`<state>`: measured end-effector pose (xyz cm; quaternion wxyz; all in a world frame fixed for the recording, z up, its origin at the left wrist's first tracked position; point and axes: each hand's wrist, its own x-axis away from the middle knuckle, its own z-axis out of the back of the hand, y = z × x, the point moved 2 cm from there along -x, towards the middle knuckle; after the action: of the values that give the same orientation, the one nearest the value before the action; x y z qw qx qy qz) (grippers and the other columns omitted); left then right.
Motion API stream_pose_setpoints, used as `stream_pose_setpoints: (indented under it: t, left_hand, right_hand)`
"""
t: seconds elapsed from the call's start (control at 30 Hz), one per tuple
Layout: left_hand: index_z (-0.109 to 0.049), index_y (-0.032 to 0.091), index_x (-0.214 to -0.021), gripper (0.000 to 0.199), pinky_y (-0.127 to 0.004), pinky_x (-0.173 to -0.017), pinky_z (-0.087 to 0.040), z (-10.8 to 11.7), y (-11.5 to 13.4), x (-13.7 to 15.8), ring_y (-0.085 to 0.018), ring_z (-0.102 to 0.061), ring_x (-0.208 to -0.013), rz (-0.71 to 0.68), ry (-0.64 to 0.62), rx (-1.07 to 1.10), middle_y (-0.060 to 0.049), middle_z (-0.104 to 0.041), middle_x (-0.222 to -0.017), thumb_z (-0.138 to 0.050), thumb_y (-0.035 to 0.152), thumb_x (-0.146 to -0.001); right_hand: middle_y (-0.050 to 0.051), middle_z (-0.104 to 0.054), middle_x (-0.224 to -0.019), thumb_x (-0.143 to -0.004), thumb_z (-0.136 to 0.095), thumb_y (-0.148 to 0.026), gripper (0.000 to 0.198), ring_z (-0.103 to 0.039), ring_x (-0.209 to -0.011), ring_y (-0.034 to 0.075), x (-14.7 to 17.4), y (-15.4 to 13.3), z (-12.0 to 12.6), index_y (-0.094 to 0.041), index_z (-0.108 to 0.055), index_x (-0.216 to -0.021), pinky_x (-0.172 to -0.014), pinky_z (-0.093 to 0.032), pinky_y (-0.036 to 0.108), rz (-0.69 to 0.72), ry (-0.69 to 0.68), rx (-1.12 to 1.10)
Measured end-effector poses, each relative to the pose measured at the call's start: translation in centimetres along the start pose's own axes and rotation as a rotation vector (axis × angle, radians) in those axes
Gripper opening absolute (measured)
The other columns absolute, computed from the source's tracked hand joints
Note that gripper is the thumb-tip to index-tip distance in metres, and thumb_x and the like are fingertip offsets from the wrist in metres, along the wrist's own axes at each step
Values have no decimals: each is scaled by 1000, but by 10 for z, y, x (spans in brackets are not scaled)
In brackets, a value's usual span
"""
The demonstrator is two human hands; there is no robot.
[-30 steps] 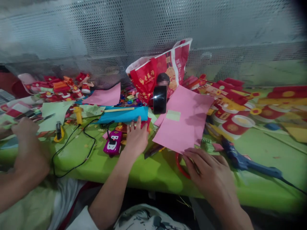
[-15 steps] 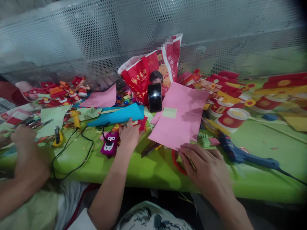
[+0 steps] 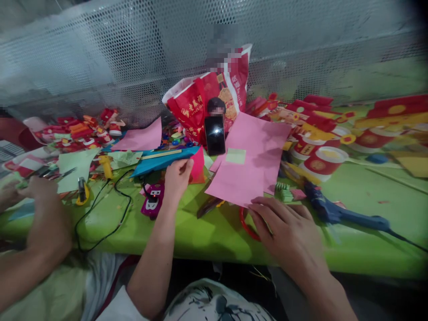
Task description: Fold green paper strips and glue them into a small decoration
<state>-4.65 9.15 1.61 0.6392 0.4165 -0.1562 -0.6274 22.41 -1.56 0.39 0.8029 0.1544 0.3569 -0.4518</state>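
My left hand (image 3: pixel 178 178) is closed in a pinch at the edge of a red sheet of paper (image 3: pixel 198 164). That sheet is tilted up against a blue sheet (image 3: pixel 160 163) lying behind the hand. My right hand (image 3: pixel 289 229) has its fingertips on the near corner of a large pink sheet of paper (image 3: pixel 249 174), seemingly gripping it; the thumb is hard to see. A small pale green paper piece (image 3: pixel 236 156) lies on the pink sheet. Just under the right fingers shows a red loop handle (image 3: pixel 248 225), partly covered.
A purple power strip (image 3: pixel 153 200) with a black cord sits left of my left arm. A blue glue gun (image 3: pixel 344 216) lies at right, near red paper cups (image 3: pixel 323 162). A phone (image 3: pixel 215 135) stands before a red bag (image 3: pixel 194 104). Another person's hands (image 3: pixel 36 189) are at far left.
My left hand has gone from resting on the blue sheet to pinching the red one, which now stands up more in view. The blue sheet has shifted. My right hand has stayed put.
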Motion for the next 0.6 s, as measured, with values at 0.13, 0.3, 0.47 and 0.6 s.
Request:
stream_pose_setpoints:
  t: [0.13,0.3,0.47,0.6]
  left_hand:
    - [-67,21,-91,43,-19,-41,-35,3,-4,2,-11,-54,-47,120,67,417,6,-53,-60,-54,60,-102]
    - [-65,22,-93,49,-18,-50,-49,-5,3,17,-13,-74,-62,287,-50,1061,4,-67,-78,-91,58,-74]
    - [-77,17,-103,47,-33,-81,-64,-17,14,47,-25,-80,-98,176,-259,900,-11,-82,-106,-73,63,-93]
    - [-85,18,-105,58,-41,-97,-59,-20,20,66,-30,-77,-108,28,-428,533,-10,-84,-104,-51,66,-104]
  right_hand:
    - [5,-85,-105,-110,-55,-21,23,-80,-84,22,0,-1,-1,-21,-76,-100,-76,-45,40,18,-13,13]
    - [5,-85,-105,-110,-52,-20,28,-80,-82,21,1,0,-1,-19,-77,-99,-76,-45,39,43,-34,28]
    - [7,-84,-104,-110,-50,-20,30,-79,-79,23,-1,0,-5,-18,-77,-97,-77,-45,41,69,-49,67]
    - [10,-83,-101,-111,-49,-27,33,-77,-76,25,-2,0,-7,-19,-76,-94,-75,-45,43,81,-88,96]
